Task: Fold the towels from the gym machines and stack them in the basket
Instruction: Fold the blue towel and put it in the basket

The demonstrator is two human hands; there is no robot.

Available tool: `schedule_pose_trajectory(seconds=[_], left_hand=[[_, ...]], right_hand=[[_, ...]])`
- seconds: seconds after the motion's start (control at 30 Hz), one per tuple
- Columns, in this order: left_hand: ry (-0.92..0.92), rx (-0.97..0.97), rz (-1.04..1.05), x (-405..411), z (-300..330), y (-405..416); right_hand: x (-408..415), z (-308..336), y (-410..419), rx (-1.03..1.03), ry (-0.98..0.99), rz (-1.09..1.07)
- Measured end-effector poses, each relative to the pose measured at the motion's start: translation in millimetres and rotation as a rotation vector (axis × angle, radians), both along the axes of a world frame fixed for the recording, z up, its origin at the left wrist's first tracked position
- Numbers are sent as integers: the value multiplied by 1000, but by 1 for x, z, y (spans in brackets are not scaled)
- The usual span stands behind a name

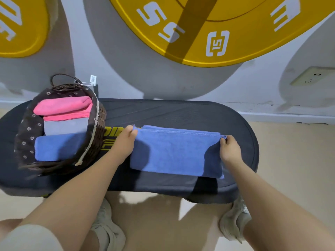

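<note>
A blue towel (176,151) lies folded into a long strip on the black padded bench (181,113). My left hand (125,140) pinches its far left corner. At the far right corner my right hand (229,148) grips the stacked edges. A dark wicker basket (98,124) with a flowered liner stands on the left end of the bench. Inside it lie a folded pink towel (63,107), a grey towel (65,126) and a blue towel (58,147).
The wall behind carries large yellow weight-plate graphics (217,28) and a socket (313,76) at the right. A paper tag (93,80) hangs from the basket handle. My two shoes (108,230) stand on the beige floor under the bench's near edge.
</note>
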State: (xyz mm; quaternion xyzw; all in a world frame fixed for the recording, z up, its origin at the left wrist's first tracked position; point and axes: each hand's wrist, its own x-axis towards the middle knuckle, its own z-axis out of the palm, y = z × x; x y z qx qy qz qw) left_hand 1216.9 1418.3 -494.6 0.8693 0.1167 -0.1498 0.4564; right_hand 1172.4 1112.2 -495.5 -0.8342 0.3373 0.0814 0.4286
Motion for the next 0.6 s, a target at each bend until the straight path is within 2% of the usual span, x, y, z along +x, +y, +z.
schedule_pose_trajectory(seconds=[0.13,0.27,0.4,0.6], left_hand=[[-9,48,35,18,-21,-9],[57,97,54,28,-39,-11],[18,208,24,34,-46,-13],[14,381,19,41,-40,-25]], right_hand=[[18,-15,-2,-50,88,5],[29,-21,-7,-79,133,25],[37,-27,-12,-128,182,65],[44,-29,-4,-175,237,-46]])
